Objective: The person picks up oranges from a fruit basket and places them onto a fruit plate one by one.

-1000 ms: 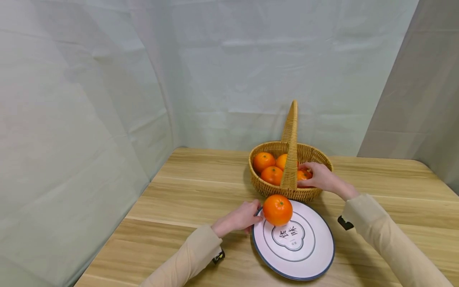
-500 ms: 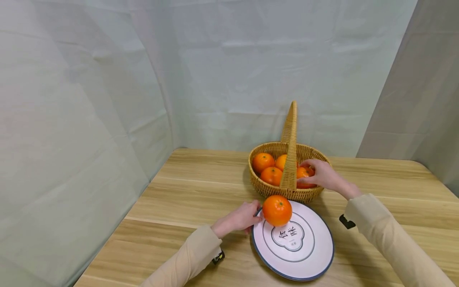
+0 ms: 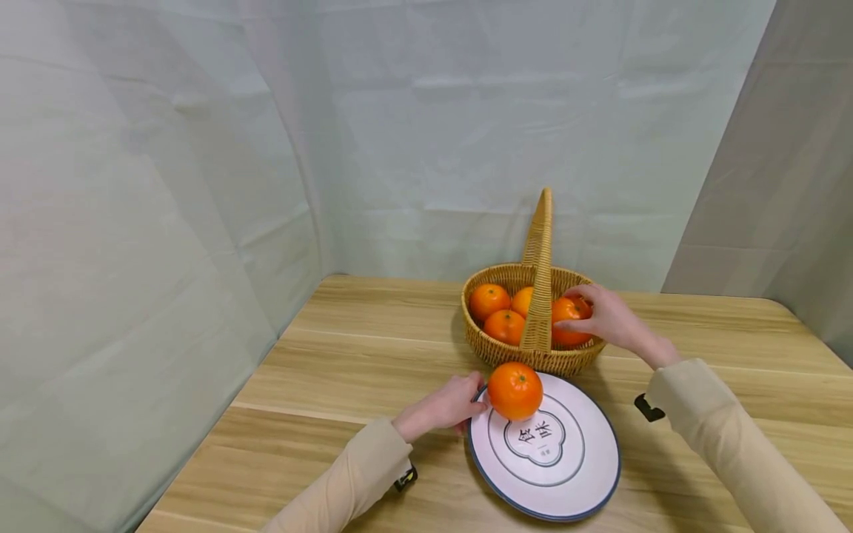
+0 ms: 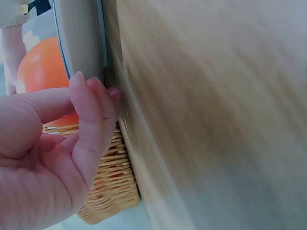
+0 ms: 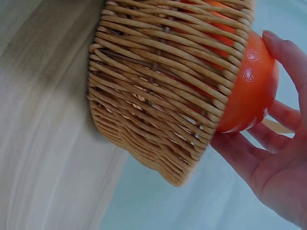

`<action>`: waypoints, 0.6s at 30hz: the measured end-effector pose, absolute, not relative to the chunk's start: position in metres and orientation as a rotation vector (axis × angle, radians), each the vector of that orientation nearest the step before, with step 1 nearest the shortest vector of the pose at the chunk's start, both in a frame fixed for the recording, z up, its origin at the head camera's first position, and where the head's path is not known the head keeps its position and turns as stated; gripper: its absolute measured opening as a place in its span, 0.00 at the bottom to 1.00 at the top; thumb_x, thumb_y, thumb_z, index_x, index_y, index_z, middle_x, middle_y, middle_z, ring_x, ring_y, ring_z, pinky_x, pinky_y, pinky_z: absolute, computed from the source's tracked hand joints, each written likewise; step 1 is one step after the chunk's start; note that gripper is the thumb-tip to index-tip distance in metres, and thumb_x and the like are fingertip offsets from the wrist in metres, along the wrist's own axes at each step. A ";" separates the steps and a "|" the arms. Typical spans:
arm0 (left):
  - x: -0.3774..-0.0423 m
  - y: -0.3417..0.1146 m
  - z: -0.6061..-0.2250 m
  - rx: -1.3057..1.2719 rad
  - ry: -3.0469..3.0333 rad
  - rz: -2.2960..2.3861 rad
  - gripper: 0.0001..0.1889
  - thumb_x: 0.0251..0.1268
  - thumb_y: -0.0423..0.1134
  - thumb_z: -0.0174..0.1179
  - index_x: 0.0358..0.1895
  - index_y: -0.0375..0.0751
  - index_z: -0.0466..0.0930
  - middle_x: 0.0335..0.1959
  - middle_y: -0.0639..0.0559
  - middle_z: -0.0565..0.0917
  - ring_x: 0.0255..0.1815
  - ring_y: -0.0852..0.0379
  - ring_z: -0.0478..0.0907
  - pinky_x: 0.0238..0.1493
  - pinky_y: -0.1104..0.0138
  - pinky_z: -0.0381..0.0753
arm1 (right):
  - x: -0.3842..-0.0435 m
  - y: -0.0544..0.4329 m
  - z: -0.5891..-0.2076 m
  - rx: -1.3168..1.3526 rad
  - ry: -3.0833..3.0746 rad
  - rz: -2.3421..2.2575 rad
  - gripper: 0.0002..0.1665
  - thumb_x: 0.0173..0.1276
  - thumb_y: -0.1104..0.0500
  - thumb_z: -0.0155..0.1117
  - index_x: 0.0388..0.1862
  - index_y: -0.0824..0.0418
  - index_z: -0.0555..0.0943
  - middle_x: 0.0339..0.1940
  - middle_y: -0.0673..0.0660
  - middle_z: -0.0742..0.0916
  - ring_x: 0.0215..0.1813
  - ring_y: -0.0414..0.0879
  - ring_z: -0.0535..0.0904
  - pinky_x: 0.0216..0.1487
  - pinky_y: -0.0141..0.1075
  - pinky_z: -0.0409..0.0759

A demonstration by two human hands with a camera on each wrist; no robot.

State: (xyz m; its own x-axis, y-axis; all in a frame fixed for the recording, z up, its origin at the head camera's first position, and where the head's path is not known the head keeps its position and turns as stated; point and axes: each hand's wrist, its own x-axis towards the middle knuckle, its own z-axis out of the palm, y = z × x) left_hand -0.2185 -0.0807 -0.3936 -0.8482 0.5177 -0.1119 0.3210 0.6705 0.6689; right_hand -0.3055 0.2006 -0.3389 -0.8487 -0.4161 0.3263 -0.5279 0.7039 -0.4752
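My right hand [image 3: 609, 318] grips an orange [image 3: 568, 314] at the right end of the wicker basket [image 3: 566, 361]. In the right wrist view this orange [image 5: 252, 86] stands partly above the basket's rim, with thumb and fingers around it. My left hand [image 3: 446, 403] pinches the left rim of a white plate [image 3: 566, 496] with a blue edge; in the left wrist view its fingertips [image 4: 93, 86] are right at the plate's edge. Another orange [image 3: 515, 391] sits on the plate's far left part, close to the left hand.
Several more oranges [image 3: 504, 326] lie in the basket left of its tall handle [image 3: 541, 274]. The basket stands just behind the plate on the wooden table [image 3: 373, 333]. Pale curtains [image 3: 433, 148] hang behind and at the sides.
My right hand has moved slightly up and to the right, raising the orange in the basket with it. The left hand, plate and the orange on it stay put.
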 end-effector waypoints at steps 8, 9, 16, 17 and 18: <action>-0.219 -0.080 -0.394 0.668 2.594 0.964 0.07 0.62 0.29 0.54 0.40 0.34 0.66 0.18 0.50 0.71 0.08 0.59 0.70 0.10 0.69 0.74 | -0.300 0.203 -0.329 0.725 -2.745 0.818 0.34 0.52 0.50 0.71 0.51 0.69 0.73 0.43 0.64 0.77 0.41 0.56 0.72 0.41 0.49 0.74; -0.219 -0.080 -0.394 0.669 2.595 0.962 0.07 0.62 0.29 0.54 0.40 0.34 0.66 0.18 0.50 0.71 0.08 0.59 0.70 0.10 0.69 0.74 | -0.299 0.203 -0.328 0.724 -2.746 0.816 0.34 0.52 0.50 0.71 0.51 0.69 0.73 0.44 0.64 0.77 0.41 0.56 0.72 0.41 0.49 0.74; -0.219 -0.080 -0.394 0.668 2.589 0.963 0.07 0.63 0.29 0.54 0.41 0.34 0.66 0.19 0.50 0.71 0.08 0.58 0.71 0.10 0.68 0.74 | -0.295 0.204 -0.324 0.736 -2.725 0.803 0.33 0.53 0.49 0.70 0.50 0.69 0.73 0.44 0.65 0.76 0.41 0.56 0.71 0.39 0.48 0.75; -0.219 -0.080 -0.394 0.668 2.589 0.963 0.08 0.63 0.29 0.54 0.41 0.34 0.66 0.19 0.50 0.71 0.09 0.58 0.71 0.10 0.68 0.74 | -0.294 0.204 -0.324 0.739 -2.718 0.802 0.33 0.53 0.49 0.70 0.50 0.69 0.73 0.44 0.65 0.76 0.41 0.56 0.71 0.39 0.48 0.75; -0.219 -0.080 -0.394 0.664 2.588 0.963 0.08 0.63 0.29 0.54 0.41 0.34 0.66 0.19 0.50 0.71 0.09 0.58 0.71 0.10 0.68 0.74 | -0.293 0.204 -0.323 0.742 -2.708 0.803 0.33 0.52 0.49 0.70 0.50 0.69 0.73 0.44 0.65 0.76 0.41 0.56 0.71 0.38 0.48 0.75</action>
State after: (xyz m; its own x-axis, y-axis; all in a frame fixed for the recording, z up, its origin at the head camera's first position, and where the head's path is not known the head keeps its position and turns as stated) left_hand -0.2193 -0.0798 -0.3937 -0.8482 0.5170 -0.1157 0.3156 0.6685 0.6735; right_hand -0.2931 0.2041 -0.3231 -0.8479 -0.4053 0.3418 -0.5261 0.7228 -0.4481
